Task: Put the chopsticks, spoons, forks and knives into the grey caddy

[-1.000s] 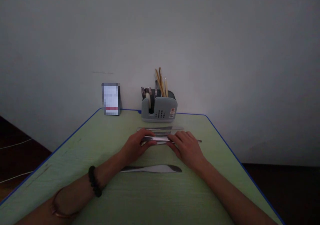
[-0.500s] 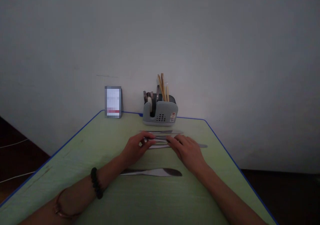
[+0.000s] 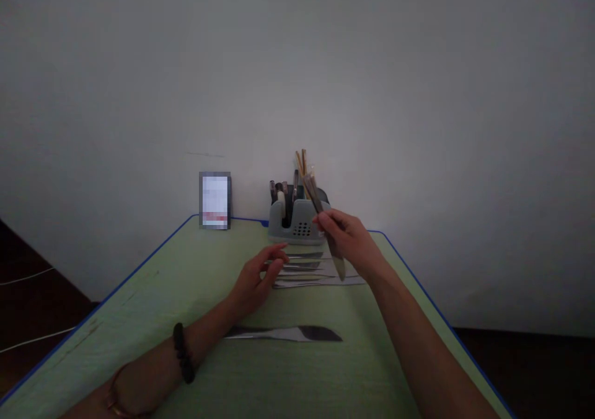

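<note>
A smartphone [image 3: 215, 201] is leaning against the wall [image 3: 395, 97] at the far left of the green table [image 3: 279, 382]. Next, the left hand [image 3: 253, 282], a black beaded bracelet [image 3: 184, 352] circling its wrist, is hovering or resting at the left ends of the row of knives [image 3: 304, 282], its fingers loosely spread and curling; whether they are touching metal, one cannot tell. In front, 1 wide-bladed table knife [image 3: 288, 333] is lying apart, its left end hiding behind the left forearm. Behind the row, a grey utensil holder [image 3: 297, 211] is holding wooden sticks [image 3: 304, 158] and other slim items. On the right, the right hand [image 3: 351, 236] is pinching 1 raised knife [image 3: 338, 259] near its middle, handle tilting up before the holder, blade slanting down. Half a second ago both hands were working low over the row, fingertips almost meeting; now the right is lifting away while the left is staying low. That is setting 1 knife apart from the row and leaving more of the others showing.
</note>
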